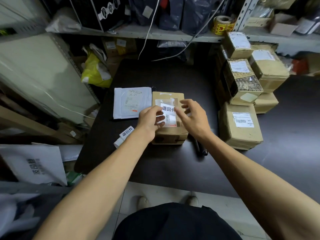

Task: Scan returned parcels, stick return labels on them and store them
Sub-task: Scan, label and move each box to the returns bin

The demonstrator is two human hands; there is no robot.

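A small brown cardboard parcel (168,134) lies in the middle of the dark table (155,161). A white return label (168,109) with black Chinese characters is held just over the shipping label on the parcel's top. My left hand (149,121) pinches the label's left edge. My right hand (192,116) pinches its right edge, the other fingers spread. To the left lies a white padded mailer (131,103) with a shipping label. A strip of more return labels (125,135) lies beside my left wrist.
Several brown boxes (240,125) are stacked at the table's right side. A dark handheld object (200,148) lies under my right forearm. Shelves behind hold bags, a yellow tape roll (222,25) and a yellow bag (95,71). White bags (34,163) lie at the left.
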